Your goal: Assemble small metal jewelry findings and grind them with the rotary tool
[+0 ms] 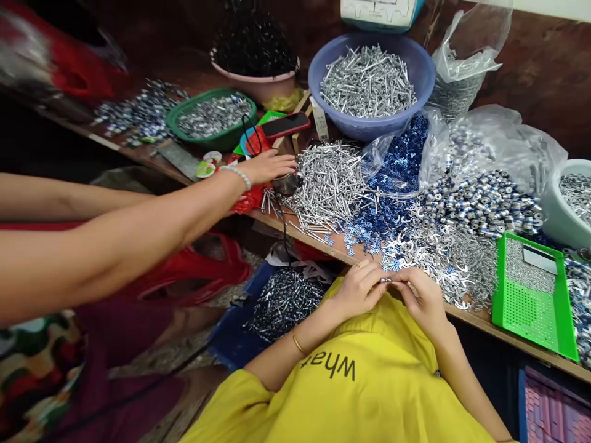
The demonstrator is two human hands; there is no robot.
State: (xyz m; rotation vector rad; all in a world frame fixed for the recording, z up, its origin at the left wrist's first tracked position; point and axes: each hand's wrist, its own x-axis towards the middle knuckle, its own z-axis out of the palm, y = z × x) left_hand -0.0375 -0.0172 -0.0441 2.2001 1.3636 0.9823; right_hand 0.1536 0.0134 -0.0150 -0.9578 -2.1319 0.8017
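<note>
My left hand and my right hand meet at the table's front edge, just above my yellow shirt. Both have their fingers closed in a pinch on a small silver metal part held between them. My left hand wears a ring and a thin gold bangle. The hands rest at the edge of a spread of silver clips mixed with small blue pieces. A heap of silver screws lies to the upper left of my hands.
A co-worker's arm with a bead bracelet reaches in from the left, hand at the screw heap. Behind stand a blue basin of screws, a pink basin, a green basin and a phone. A green tray and blue-banded cylinders are on the right.
</note>
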